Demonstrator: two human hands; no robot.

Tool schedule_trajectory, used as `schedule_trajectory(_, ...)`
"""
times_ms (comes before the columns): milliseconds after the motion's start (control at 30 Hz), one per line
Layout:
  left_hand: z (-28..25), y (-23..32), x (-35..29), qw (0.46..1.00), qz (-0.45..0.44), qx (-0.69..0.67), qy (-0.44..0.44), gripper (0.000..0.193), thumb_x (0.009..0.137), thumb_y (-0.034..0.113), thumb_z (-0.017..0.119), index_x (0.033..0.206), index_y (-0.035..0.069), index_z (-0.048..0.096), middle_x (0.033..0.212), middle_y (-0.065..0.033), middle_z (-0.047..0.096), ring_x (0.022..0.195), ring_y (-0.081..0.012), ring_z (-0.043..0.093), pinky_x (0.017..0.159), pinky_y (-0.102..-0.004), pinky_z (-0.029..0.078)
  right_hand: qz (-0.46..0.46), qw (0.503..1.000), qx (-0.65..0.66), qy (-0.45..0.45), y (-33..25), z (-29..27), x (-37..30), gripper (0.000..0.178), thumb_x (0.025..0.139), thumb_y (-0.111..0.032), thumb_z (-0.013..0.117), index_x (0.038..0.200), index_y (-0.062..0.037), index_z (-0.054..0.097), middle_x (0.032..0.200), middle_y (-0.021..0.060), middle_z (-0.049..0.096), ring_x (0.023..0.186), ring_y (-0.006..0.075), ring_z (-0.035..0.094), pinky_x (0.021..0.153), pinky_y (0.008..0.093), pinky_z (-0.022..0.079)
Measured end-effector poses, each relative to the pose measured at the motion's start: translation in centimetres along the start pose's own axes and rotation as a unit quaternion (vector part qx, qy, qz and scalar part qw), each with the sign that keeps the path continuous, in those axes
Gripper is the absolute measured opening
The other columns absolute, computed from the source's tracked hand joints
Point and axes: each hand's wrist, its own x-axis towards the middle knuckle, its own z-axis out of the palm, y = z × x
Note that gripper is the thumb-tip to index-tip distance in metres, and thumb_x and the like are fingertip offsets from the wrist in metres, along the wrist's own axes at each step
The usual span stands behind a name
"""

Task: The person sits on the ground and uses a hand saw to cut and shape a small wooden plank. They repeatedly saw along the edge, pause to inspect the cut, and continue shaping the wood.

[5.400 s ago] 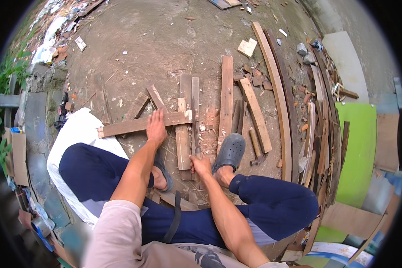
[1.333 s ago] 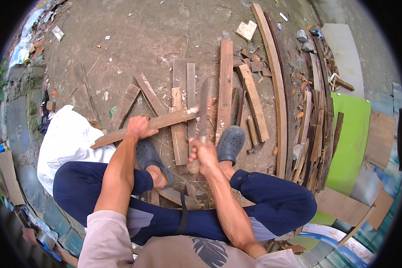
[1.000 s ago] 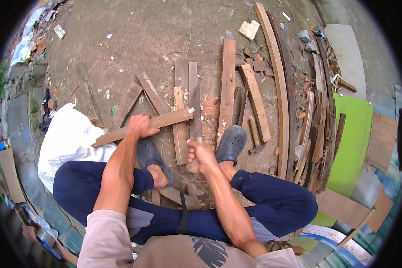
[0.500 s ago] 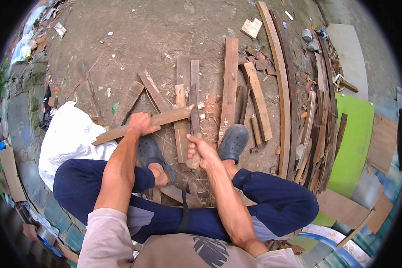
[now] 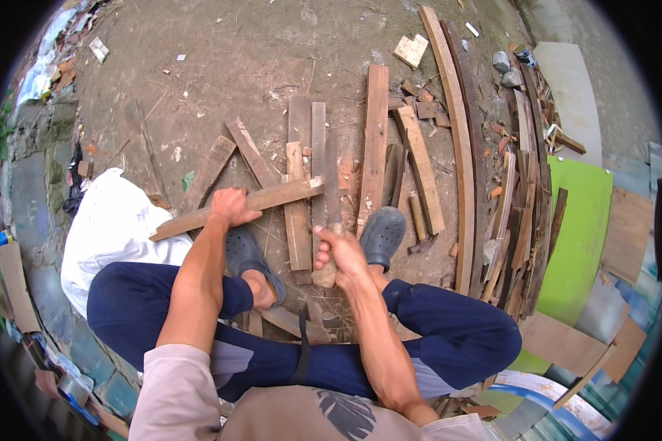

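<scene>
Your left hand has its fingers closed over a brown wooden strip, which slants from the white sack on the left to its pale, chipped right end. Your right hand has its fingers wrapped around the handle of a long-bladed tool, its blade pointing to the far side just right of that end (whether they touch, you cannot tell). A hammer lies on the ground, right of a long board.
</scene>
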Motion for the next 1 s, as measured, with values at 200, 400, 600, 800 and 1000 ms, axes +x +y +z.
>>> schedule_trajectory(200,-0.8,0.6,0.1,1.000,0.003,-0.004,-0.020,0.069,0.070,0.062,0.077,0.109,0.005,0.073,0.095,-0.0179,0.075,0.094,-0.0338,0.072,0.086,-0.0442,0.055,-0.197,0.972,-0.034,0.121,2.2,0.2,1.3,0.022,0.095,-0.015,0.070,0.097,-0.0078,0.049,0.067,-0.0009,0.049,0.050,0.0113,0.048,0.045,0.0297,0.047)
schedule_trajectory(400,0.1,0.0,-0.2,1.000,-0.001,-0.002,-0.004,0.069,0.070,0.062,0.076,0.109,0.005,0.073,0.095,-0.0180,0.075,0.093,-0.0339,0.072,0.085,-0.0447,0.055,-0.036,0.999,-0.003,0.017,0.6,0.9,-0.9,0.021,0.094,-0.012,0.069,0.098,-0.0068,0.049,0.066,0.0000,0.048,0.047,0.0120,0.046,0.045,0.0294,0.045)
schedule_trajectory(600,-0.7,0.5,0.1,1.000,0.003,0.003,-0.013,0.070,0.070,0.063,0.076,0.108,0.005,0.073,0.093,-0.0174,0.075,0.093,-0.0335,0.072,0.084,-0.0440,0.055,-0.105,0.982,-0.144,0.065,4.2,-1.1,2.8,0.020,0.094,-0.010,0.068,0.099,-0.0042,0.049,0.064,0.0008,0.047,0.048,0.0127,0.047,0.043,0.0306,0.044)
schedule_trajectory(800,0.3,-0.3,-0.5,1.000,-0.002,0.003,0.001,0.073,0.070,0.064,0.077,0.111,0.004,0.071,0.093,-0.0179,0.074,0.093,-0.0334,0.072,0.084,-0.0440,0.055,-0.076,0.996,0.014,0.043,0.0,-0.7,-0.5,0.017,0.096,-0.009,0.066,0.099,-0.0052,0.050,0.065,-0.0008,0.048,0.049,0.0118,0.048,0.043,0.0303,0.047)
schedule_trajectory(1000,-0.1,0.8,0.0,1.000,-0.004,0.010,-0.009,0.074,0.070,0.062,0.078,0.114,0.004,0.069,0.093,-0.0191,0.074,0.092,-0.0342,0.072,0.083,-0.0443,0.055,0.071,0.997,-0.014,0.009,3.0,-0.7,1.9,0.017,0.096,-0.010,0.065,0.103,-0.0043,0.051,0.065,0.0000,0.048,0.048,0.0125,0.047,0.043,0.0311,0.045)
